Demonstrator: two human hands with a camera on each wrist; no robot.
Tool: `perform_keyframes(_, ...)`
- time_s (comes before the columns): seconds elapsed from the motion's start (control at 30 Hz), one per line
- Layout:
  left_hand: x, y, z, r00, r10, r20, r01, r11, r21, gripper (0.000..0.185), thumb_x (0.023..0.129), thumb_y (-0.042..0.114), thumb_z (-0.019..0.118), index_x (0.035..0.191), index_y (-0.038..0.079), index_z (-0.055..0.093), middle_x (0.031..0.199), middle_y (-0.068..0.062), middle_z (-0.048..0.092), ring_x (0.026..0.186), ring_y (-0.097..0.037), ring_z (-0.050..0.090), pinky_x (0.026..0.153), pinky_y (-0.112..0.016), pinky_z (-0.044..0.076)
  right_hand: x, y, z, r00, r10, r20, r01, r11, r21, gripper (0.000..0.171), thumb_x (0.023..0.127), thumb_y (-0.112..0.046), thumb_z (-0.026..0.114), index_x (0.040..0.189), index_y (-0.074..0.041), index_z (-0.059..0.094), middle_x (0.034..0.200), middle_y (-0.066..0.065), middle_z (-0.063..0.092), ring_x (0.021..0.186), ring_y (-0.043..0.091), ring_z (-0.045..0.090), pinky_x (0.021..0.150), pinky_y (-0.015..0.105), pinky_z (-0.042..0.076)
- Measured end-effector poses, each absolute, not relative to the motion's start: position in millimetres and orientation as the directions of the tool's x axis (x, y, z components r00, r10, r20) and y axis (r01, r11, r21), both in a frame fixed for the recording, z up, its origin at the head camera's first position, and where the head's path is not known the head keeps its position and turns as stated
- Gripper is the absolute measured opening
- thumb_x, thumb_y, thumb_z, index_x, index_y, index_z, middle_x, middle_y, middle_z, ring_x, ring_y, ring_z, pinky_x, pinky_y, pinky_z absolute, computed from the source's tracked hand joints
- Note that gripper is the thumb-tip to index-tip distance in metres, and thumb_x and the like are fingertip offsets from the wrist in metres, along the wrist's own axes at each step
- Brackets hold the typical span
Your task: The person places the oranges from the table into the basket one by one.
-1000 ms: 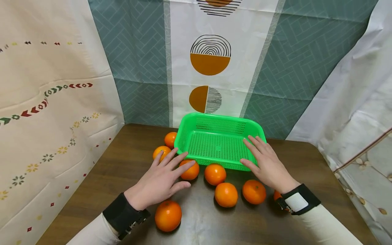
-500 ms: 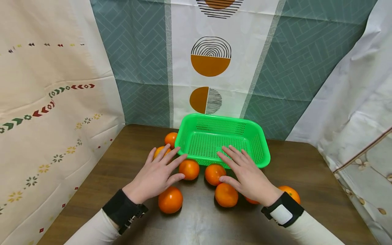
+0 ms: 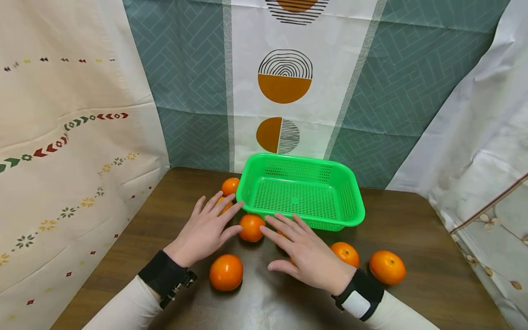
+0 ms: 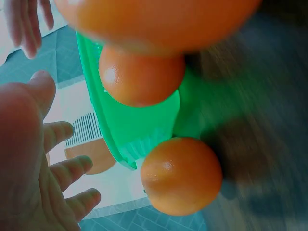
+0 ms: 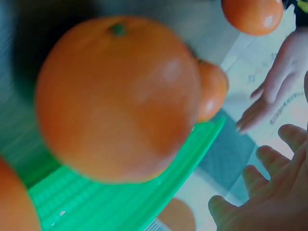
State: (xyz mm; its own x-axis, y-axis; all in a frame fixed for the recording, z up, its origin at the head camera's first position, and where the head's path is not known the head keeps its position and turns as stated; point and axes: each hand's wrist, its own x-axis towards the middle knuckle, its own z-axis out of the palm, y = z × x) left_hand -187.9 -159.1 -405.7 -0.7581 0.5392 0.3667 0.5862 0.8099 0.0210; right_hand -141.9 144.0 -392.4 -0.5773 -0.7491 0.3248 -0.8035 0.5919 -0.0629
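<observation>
My left hand (image 3: 203, 231), fingers spread and palm down, hovers left of the green plastic basket (image 3: 354, 220), overlapping an orange (image 3: 225, 206) in the head view. Another orange (image 3: 252, 228) sits just off its thumb, against the basket's front side. Over the oranges in front of the basket is my right hand (image 3: 309, 259), its fingers extended and mostly covering two of them. Neither hand holds anything. In the left wrist view the left hand's fingers (image 4: 72, 173) stand apart from the oranges (image 4: 182, 175); the right wrist view has a large orange (image 5: 118, 101) beside the right hand (image 5: 274, 187).
One orange (image 3: 226, 272) lies nearer me on the brown wooden table (image 3: 412, 229). Two more, a partly covered one (image 3: 345, 253) and another orange (image 3: 387, 267), are at the right; one (image 3: 230, 186) touches the basket's left side. Patterned cloths (image 3: 194, 91) hang behind.
My right hand has swept left and toward me, from over the basket's right end to the oranges in front. The left hand has drawn slightly left. The nearest orange has shifted a little away from me.
</observation>
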Motion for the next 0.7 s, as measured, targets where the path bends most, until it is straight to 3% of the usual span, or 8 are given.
perform_keyframes(0.27,-192.8,-163.9,-407.4,-0.770,0.529,0.357,0.575,0.818,0.029,0.068,0.099,0.059,0.053,0.155,0.022,0.042,0.158,-0.010,0.039,0.149,-0.038,0.023,0.112,-0.070,0.017,-129.7,109.4,-402.9,-0.452,-0.842,0.294,-0.883,0.468,-0.017,0.076,0.098,-0.062,0.051,0.160,-0.024,0.028,0.165,0.000,0.023,0.151,0.021,0.022,0.119,0.054,0.021)
perform_keyframes(0.47,-193.0,-172.1,-410.0,-0.781,0.513,0.357,0.561,0.827,0.038,0.068,0.098,0.060,0.053,0.154,0.023,0.043,0.159,-0.010,0.036,0.148,-0.040,0.023,0.112,-0.071,0.016,-120.5,85.9,-413.2,-0.379,-0.895,0.234,-0.924,0.380,-0.041,0.074,0.099,-0.064,0.045,0.160,-0.027,0.028,0.166,-0.002,0.021,0.152,0.020,0.017,0.119,0.053,0.023)
perform_keyframes(0.7,-194.2,-181.5,-412.7,-0.798,0.491,0.350,0.538,0.842,0.046,0.068,0.098,0.061,0.052,0.155,0.026,0.042,0.161,-0.008,0.034,0.149,-0.040,0.022,0.112,-0.072,0.015,-114.9,67.7,-424.7,-0.313,-0.934,0.171,-0.949,0.300,-0.095,0.074,0.098,-0.065,0.047,0.160,-0.031,0.026,0.166,-0.005,0.018,0.151,0.020,0.022,0.119,0.048,0.025)
